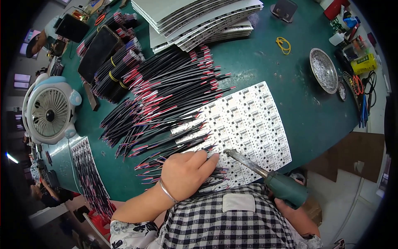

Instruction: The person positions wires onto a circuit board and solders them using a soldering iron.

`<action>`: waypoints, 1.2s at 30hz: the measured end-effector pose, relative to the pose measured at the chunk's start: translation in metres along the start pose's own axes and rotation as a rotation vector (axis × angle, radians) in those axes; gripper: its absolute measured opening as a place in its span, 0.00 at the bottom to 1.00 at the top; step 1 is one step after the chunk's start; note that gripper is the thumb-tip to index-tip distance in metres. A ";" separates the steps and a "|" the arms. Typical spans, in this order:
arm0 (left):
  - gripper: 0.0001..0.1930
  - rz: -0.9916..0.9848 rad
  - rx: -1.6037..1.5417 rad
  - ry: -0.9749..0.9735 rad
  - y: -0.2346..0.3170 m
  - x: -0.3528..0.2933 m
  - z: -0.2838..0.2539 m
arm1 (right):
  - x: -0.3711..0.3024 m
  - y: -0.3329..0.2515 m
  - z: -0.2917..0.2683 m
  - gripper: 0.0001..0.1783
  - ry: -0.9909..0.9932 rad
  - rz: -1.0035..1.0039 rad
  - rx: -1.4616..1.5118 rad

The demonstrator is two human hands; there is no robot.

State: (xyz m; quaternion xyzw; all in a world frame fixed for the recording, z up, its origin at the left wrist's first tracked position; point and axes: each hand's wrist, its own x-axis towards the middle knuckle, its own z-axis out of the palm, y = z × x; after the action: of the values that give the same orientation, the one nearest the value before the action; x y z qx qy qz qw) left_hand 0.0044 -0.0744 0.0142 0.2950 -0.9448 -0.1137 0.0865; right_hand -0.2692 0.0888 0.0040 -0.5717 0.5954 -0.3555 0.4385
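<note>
Green-topped bench (309,124) in a cluttered workroom, other people at the far left edge. Landmark: the white rectangular circuit-board panel (257,120), printed with rows of small dark components, lying on the bench right in front of you, skewed, its near edge by your black-and-white checked apron (207,228).

Your left hand (182,174) is over the panel's near left part, fingers bent and close together, tips down among thin black wires with red and white ends (178,91). Cannot tell whether you pinch a single wire. These wires overlap the panel's left edge and spread out left of it.

Your right hand (295,216), partly hidden, is closed round the soldering iron with a green handle and metal shaft (286,189), at the panel's near right corner. The iron's tip is above the panel, just beside your left fingertips; contact unclear.

Beyond the panel: a tall stack of white board sheets (195,18) and a small yellow loop of cord (278,41). Beyond and right of it: a round silvery metal bowl (334,85) of shiny bits. Well left of it: a white and pale-blue desk fan (49,116).
</note>
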 end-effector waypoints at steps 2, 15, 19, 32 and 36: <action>0.15 -0.003 -0.007 -0.003 0.000 -0.001 0.001 | 0.001 0.002 0.001 0.16 0.044 -0.014 0.015; 0.14 -0.013 -0.013 -0.026 0.001 0.004 0.000 | 0.001 0.005 0.002 0.15 0.012 -0.089 -0.111; 0.13 -0.019 -0.053 0.031 0.001 0.007 0.000 | 0.006 0.001 -0.001 0.15 -0.017 -0.137 -0.171; 0.21 -0.032 -0.111 -0.011 -0.003 0.008 0.000 | 0.000 0.001 -0.002 0.15 0.021 -0.091 -0.084; 0.22 -0.031 -0.136 -0.006 -0.005 0.005 0.003 | -0.001 0.004 -0.003 0.15 0.010 -0.127 -0.150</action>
State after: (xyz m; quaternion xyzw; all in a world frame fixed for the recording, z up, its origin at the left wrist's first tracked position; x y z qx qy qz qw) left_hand 0.0023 -0.0807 0.0110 0.3024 -0.9305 -0.1799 0.1016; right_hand -0.2734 0.0895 0.0018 -0.6376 0.5853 -0.3398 0.3681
